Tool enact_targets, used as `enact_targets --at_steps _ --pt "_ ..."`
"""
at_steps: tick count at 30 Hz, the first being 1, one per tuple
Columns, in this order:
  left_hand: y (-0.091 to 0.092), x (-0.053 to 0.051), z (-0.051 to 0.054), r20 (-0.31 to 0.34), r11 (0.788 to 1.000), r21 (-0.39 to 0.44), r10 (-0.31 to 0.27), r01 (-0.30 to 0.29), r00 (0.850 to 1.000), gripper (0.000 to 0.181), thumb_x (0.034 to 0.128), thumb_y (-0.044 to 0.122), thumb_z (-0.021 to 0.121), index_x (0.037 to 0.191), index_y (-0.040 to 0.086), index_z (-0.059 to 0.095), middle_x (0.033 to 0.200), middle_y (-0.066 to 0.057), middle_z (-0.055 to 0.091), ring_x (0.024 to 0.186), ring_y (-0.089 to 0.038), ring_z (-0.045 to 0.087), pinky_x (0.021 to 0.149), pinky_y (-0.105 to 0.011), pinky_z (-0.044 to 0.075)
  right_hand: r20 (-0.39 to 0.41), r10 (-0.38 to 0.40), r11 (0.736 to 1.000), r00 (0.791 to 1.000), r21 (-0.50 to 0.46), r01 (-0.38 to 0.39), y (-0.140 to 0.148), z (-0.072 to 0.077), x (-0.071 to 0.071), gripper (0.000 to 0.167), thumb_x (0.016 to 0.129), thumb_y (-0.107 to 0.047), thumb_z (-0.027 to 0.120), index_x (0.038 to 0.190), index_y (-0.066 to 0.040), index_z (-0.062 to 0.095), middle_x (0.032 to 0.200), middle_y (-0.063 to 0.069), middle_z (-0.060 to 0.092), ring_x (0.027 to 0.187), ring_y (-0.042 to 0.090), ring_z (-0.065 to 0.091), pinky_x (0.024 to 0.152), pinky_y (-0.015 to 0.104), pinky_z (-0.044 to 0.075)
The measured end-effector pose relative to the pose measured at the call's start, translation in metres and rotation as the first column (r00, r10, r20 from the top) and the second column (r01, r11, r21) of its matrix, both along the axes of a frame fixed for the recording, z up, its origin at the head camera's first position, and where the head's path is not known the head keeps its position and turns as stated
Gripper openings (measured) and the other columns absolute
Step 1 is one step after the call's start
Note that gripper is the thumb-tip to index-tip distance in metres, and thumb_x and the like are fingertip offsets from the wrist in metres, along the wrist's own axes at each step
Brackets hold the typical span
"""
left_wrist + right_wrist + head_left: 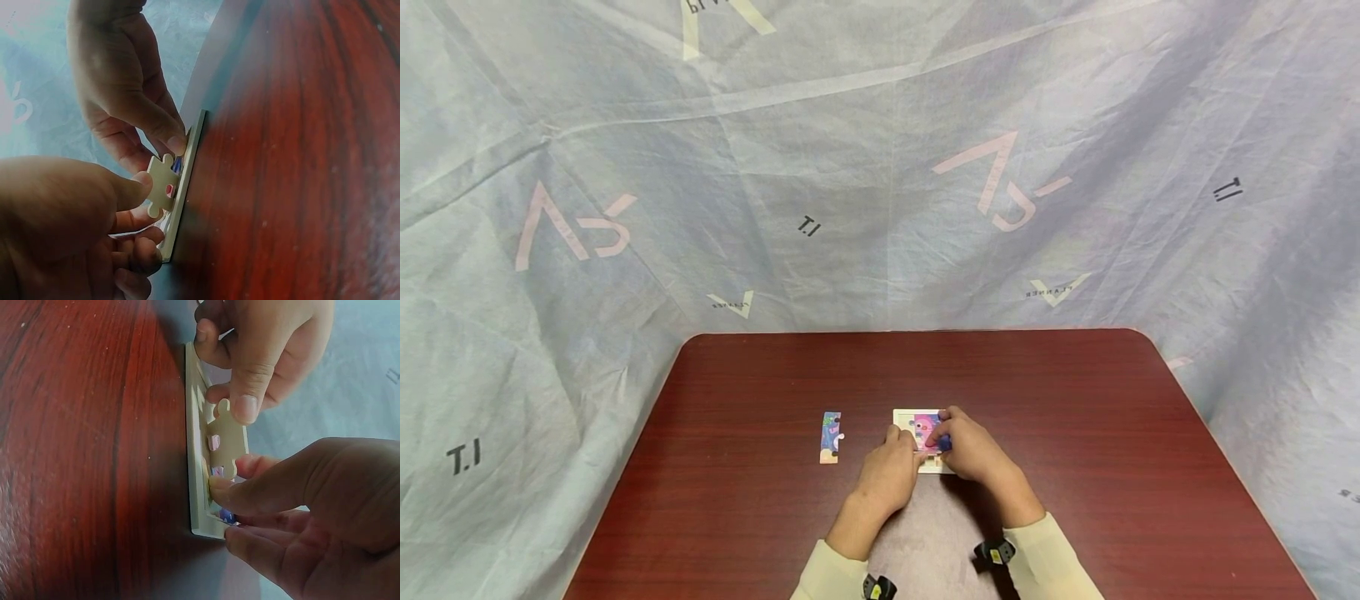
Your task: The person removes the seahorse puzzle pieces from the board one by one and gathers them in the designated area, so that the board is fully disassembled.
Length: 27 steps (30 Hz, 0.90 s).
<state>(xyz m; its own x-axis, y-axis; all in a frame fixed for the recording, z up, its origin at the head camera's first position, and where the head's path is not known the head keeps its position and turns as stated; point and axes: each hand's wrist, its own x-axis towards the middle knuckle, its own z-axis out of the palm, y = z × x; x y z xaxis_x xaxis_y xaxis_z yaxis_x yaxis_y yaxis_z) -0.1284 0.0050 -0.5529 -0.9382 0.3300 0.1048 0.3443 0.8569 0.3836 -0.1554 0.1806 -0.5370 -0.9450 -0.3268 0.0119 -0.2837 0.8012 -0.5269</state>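
Note:
A pink puzzle piece (927,427) is over the pale puzzle tray (904,414). My left hand (887,473) pinches it; in the left wrist view the plain back of the piece (160,186) is tilted up from the tray (190,169), left thumb on its edge. My right hand (976,447) curls round the piece's other end, its thumb (220,490) down by the tray and a finger behind the piece (230,439). A dark blue part (226,516) shows beside the right fingers. What the right fingertips grip is partly hidden.
A narrow blue puzzle strip (831,437) lies on the red-brown table (737,500), left of the tray. Printed pale cloth (850,167) hangs behind the table and at both sides.

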Motion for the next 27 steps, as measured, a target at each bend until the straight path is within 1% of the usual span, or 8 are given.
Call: enact_targets --at_steps 4,9,17,22,27 --pt "-0.0012 0.0002 0.0003 0.022 1.000 0.000 -0.016 0.016 1.000 0.023 0.1010 0.028 0.070 0.095 0.008 0.060 0.101 -0.010 0.055 0.063 -0.024 0.063 0.060 -0.037 0.055 -0.002 0.001 1.000 1.000 -0.007 -0.001 0.0004 0.0006 0.0004 0.031 0.067 0.014 0.073 0.087 -0.009 0.082 0.129 0.020 0.065 0.115 0.034 0.070 0.089 0.044 0.058" --pt "-0.0022 0.0001 -0.0002 0.019 0.999 -0.002 -0.032 0.032 0.999 0.022 0.1022 0.028 0.069 0.096 0.008 0.061 0.101 -0.010 0.055 0.062 -0.022 0.062 0.060 -0.037 0.055 -0.001 0.003 1.000 1.000 -0.009 -0.003 0.0004 0.0010 0.0005 0.031 0.068 0.014 0.074 0.088 -0.008 0.082 0.129 0.020 0.065 0.116 0.034 0.070 0.089 0.043 0.058" --pt "-0.0026 0.0005 -0.0003 0.015 0.999 -0.002 -0.032 0.032 0.999 0.024 0.1035 0.028 0.067 0.095 0.007 0.059 0.098 -0.010 0.054 0.062 -0.023 0.061 0.059 -0.037 0.055 0.013 -0.012 1.000 1.000 -0.011 0.012 -0.0017 0.0008 0.0000 0.032 0.067 0.014 0.073 0.087 -0.010 0.082 0.130 0.019 0.066 0.115 0.032 0.070 0.091 0.043 0.058" --pt "-0.0024 0.0009 -0.0007 0.020 1.000 0.005 -0.028 0.028 0.999 0.025 0.1037 0.028 0.066 0.095 0.007 0.057 0.096 -0.010 0.053 0.062 -0.023 0.060 0.059 -0.036 0.053 0.020 -0.014 1.000 1.000 -0.018 0.015 -0.0025 0.0008 0.0001 0.033 0.066 0.015 0.073 0.088 -0.009 0.082 0.129 0.019 0.066 0.112 0.031 0.070 0.089 0.042 0.058" --pt "-0.0023 0.0003 -0.0010 0.035 0.999 0.021 -0.028 0.027 0.999 0.023 0.1039 0.029 0.066 0.101 0.007 0.062 0.098 -0.008 0.055 0.064 -0.022 0.062 0.061 -0.036 0.054 0.017 -0.007 1.000 1.000 -0.024 0.008 0.0003 -0.0009 0.0002 0.031 0.069 0.014 0.074 0.089 -0.009 0.082 0.129 0.018 0.065 0.112 0.031 0.070 0.088 0.041 0.057"
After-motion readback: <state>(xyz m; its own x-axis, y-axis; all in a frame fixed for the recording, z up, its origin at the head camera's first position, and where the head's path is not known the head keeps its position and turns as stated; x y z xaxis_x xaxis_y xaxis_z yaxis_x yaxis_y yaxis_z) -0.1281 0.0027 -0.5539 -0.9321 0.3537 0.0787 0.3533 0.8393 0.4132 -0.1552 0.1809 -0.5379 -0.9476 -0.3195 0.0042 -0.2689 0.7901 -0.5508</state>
